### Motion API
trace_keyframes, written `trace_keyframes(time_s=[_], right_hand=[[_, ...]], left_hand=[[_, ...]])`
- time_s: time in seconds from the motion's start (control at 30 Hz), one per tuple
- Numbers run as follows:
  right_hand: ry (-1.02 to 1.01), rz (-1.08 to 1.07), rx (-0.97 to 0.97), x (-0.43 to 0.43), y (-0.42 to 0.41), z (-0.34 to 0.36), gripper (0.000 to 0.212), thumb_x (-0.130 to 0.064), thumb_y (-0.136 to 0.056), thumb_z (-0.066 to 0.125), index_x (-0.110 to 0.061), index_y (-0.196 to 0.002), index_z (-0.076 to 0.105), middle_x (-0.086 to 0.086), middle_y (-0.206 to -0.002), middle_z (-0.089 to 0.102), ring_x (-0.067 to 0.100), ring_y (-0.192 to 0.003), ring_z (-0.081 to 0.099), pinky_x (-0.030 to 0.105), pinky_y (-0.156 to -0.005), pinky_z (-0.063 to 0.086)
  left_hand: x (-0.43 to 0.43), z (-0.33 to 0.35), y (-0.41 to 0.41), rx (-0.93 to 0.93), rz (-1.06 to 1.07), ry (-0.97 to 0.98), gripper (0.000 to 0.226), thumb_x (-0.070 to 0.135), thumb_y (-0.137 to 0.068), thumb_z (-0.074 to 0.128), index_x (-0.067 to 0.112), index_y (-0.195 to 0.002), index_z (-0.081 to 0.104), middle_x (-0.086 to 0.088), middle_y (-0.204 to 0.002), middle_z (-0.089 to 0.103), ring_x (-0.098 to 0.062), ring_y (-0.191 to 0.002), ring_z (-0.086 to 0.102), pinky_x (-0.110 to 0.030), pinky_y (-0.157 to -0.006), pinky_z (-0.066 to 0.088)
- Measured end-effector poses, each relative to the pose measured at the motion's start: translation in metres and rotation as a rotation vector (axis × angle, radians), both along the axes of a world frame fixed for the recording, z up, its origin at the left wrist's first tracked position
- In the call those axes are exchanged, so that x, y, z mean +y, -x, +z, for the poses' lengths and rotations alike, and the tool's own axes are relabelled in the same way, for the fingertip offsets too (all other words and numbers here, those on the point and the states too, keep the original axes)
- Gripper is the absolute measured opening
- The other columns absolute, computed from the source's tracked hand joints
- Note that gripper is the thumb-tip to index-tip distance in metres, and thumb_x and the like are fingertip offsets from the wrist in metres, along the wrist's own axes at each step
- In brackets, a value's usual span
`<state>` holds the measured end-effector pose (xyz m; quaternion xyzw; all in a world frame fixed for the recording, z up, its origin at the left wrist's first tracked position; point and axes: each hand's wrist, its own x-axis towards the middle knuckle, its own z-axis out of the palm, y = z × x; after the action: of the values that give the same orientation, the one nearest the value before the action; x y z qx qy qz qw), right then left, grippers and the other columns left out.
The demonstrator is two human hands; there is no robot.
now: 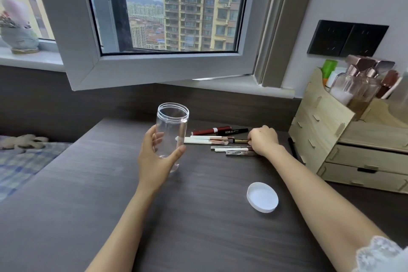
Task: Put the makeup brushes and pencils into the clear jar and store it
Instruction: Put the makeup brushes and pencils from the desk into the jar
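Note:
My left hand grips the clear jar, which is open-topped, empty and upright, its base at or just above the dark desk. Just right of it lies a row of makeup brushes with white handles, a red pencil and a black brow pencil. My right hand rests on the right end of this pile, fingers curled over the brush tips and pinching a dark gold-banded one. The jar's white lid lies upside down on the desk, nearer to me.
A wooden drawer organiser with glass bottles stands at the right edge of the desk. An open window sash overhangs the back of the desk. A bed with a checked cover is at the left.

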<state>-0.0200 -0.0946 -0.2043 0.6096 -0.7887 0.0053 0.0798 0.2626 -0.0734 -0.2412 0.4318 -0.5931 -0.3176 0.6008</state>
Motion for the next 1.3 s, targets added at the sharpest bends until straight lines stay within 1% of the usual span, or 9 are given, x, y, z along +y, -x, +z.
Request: trace_keyframes(time_s=[0.27,0.4,0.47,0.6,0.7,0.83,1.1,1.2,1.3], right_hand=[[-0.031,0.038,0.023,0.002,0.008,0.0,0.02,-0.016,-0.093,0.051,-0.017,-0.108,0.065,0.013,-0.113,0.065,0.032,-0.107,0.053,0.035,-0.088,0.042],[0.2,0.051,-0.232,0.023,0.002,0.023,0.014,-0.021,-0.094,0.051,-0.014,-0.103,0.058,0.014,-0.102,0.068,0.035,-0.095,0.059,0.039,-0.077,0.045],[0.371,0.145,-0.341,0.042,-0.007,0.042,0.008,-0.021,-0.092,0.053,-0.016,-0.098,0.056,0.007,-0.09,0.068,0.032,-0.082,0.059,0.038,-0.069,0.046],[0.593,0.438,-0.069,0.086,-0.044,0.083,0.004,-0.014,-0.084,0.063,-0.014,-0.088,0.062,0.003,-0.078,0.066,0.03,-0.075,0.057,0.038,-0.065,0.048],[0.477,0.506,0.114,0.1,-0.069,0.095,0.006,-0.012,-0.081,0.065,-0.01,-0.087,0.067,0.01,-0.083,0.065,0.034,-0.08,0.056,0.043,-0.069,0.048],[0.314,0.655,-0.059,0.105,-0.09,0.083,0.015,-0.012,-0.084,0.064,-0.006,-0.096,0.069,0.012,-0.093,0.064,0.031,-0.085,0.054,0.042,-0.076,0.047],[0.248,0.724,-0.407,0.1,-0.097,0.067,0.018,0.001,-0.088,0.054,-0.002,-0.098,0.069,0.012,-0.09,0.071,0.026,-0.082,0.062,0.031,-0.077,0.048],[0.407,0.701,-0.659,0.092,-0.083,0.071,0.024,0.004,-0.087,0.054,-0.009,-0.097,0.071,0.0,-0.091,0.072,0.005,-0.083,0.064,0.006,-0.076,0.045],[0.641,0.476,-0.747,0.061,-0.057,0.063,0.027,0.006,-0.087,0.051,-0.01,-0.094,0.072,0.003,-0.092,0.074,0.004,-0.088,0.066,0.005,-0.08,0.047]], left_hand=[[-0.002,0.001,0.0,-0.03,0.001,0.011,0.075,0.025,-0.066,0.082,0.03,-0.129,0.042,0.004,-0.119,0.054,-0.012,-0.11,0.052,-0.02,-0.09,0.037],[-0.001,0.0,0.0,-0.089,0.02,0.048,0.076,0.024,-0.065,0.083,0.027,-0.13,0.043,0.002,-0.119,0.055,-0.015,-0.11,0.052,-0.01,-0.084,0.036],[0.0,0.002,0.001,-0.147,0.037,0.09,0.076,0.024,-0.064,0.083,0.027,-0.129,0.044,0.004,-0.117,0.055,-0.015,-0.109,0.052,-0.021,-0.089,0.039],[0.005,0.006,0.006,-0.365,0.052,0.263,0.077,0.023,-0.061,0.085,0.019,-0.128,0.049,0.004,-0.116,0.057,-0.015,-0.107,0.052,-0.029,-0.09,0.037],[0.01,0.006,0.01,-0.527,0.042,0.346,0.078,0.024,-0.058,0.086,0.016,-0.127,0.052,-0.004,-0.116,0.06,-0.021,-0.105,0.052,-0.034,-0.088,0.039],[0.014,0.004,0.014,-0.591,0.015,0.387,0.08,0.025,-0.054,0.087,0.016,-0.126,0.053,-0.007,-0.115,0.06,-0.026,-0.103,0.054,-0.034,-0.086,0.039],[0.016,0.008,0.012,-0.5,0.008,0.338,0.08,0.02,-0.054,0.088,0.015,-0.126,0.053,0.002,-0.114,0.055,-0.023,-0.104,0.053,-0.036,-0.09,0.039],[0.012,0.009,0.008,-0.459,0.017,0.305,0.079,0.018,-0.056,0.087,0.013,-0.127,0.052,-0.002,-0.116,0.057,-0.023,-0.106,0.052,-0.032,-0.091,0.037],[0.006,0.009,0.003,-0.376,0.048,0.265,0.078,0.018,-0.059,0.086,0.015,-0.128,0.05,0.004,-0.117,0.055,-0.018,-0.108,0.051,-0.026,-0.09,0.034]])
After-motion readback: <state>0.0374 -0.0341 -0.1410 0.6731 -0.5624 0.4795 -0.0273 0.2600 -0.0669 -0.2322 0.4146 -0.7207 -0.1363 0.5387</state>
